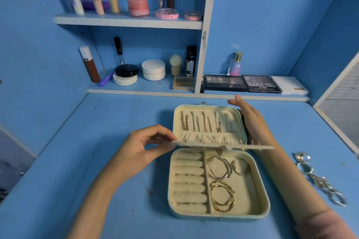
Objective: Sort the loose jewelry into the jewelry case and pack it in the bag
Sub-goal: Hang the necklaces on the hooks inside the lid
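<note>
An open cream jewelry case (260, 200) lies on the blue desk. Its upright lid (236, 120) carries several chain necklaces (201, 124). The base holds ring rolls (188, 178) on the left and gold and silver hoop bracelets (221, 180) on the right. A flat earring panel (221, 145) hovers level across the hinge, seen edge-on. My left hand (143, 145) pinches the panel's left end. My right hand (250, 120) rests flat against the lid's right outer side, fingers extended. Loose silver rings and a chain (318, 178) lie on the desk to the right.
Two shelves behind the desk hold cosmetics: tubes, pink jars (138, 7), white compacts (153, 70), a perfume bottle (236, 63) and eyeshadow palettes (242, 83). A white slatted panel (343, 106) borders the right. No bag is in view.
</note>
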Demonstrator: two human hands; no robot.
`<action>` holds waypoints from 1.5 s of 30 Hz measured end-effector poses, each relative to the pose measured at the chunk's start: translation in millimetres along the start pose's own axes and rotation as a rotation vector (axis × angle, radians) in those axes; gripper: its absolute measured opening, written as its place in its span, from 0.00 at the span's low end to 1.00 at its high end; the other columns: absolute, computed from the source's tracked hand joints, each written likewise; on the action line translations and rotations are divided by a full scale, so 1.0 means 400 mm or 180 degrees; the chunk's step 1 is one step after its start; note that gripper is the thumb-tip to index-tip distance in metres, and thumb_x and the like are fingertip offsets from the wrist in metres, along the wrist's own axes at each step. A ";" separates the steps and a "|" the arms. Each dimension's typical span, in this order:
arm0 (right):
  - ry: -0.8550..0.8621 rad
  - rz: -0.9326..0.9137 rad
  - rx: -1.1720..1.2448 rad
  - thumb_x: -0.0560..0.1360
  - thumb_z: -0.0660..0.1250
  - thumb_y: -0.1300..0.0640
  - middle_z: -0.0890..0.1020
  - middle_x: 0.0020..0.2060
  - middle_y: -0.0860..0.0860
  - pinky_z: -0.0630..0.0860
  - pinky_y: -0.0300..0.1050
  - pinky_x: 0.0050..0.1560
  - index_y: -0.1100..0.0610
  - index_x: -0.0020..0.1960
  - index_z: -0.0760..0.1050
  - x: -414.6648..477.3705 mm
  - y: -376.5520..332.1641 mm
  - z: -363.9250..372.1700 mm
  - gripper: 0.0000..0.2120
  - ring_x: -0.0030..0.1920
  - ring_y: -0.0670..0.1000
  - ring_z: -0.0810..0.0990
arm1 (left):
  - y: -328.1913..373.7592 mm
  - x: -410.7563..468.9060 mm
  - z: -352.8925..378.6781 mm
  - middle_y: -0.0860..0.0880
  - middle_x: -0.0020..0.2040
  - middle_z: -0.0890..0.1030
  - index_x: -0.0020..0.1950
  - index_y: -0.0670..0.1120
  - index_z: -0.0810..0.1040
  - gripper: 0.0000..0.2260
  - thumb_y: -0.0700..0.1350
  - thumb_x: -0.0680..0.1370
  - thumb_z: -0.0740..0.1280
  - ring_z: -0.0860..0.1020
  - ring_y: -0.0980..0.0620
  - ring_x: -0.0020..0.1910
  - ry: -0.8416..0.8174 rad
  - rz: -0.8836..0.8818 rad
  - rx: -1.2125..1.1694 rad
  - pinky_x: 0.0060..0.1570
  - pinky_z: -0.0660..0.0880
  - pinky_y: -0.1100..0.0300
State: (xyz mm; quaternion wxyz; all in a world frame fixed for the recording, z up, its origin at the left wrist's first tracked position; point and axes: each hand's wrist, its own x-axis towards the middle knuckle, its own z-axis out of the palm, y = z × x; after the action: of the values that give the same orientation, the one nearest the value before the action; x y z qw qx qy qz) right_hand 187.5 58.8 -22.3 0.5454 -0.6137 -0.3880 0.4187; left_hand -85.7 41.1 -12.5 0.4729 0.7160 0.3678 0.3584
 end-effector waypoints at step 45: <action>0.0269 -0.0366 -0.0487 0.80 0.59 0.57 0.79 0.41 0.54 0.76 0.48 0.41 0.48 0.56 0.73 0.013 0.041 0.013 0.07 0.37 0.49 0.77 | -0.094 0.105 0.092 0.53 0.53 0.78 0.55 0.61 0.72 0.19 0.38 0.75 0.69 0.76 0.68 0.42 0.1295 -0.0465 -0.0002 0.49 0.71 0.70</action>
State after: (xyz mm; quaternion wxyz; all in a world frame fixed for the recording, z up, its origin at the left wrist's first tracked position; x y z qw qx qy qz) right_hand 184.6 63.9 -39.4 0.5360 -0.6474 -0.4301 0.3296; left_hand -41.3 72.7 -52.0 0.4138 0.6002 0.5065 0.4604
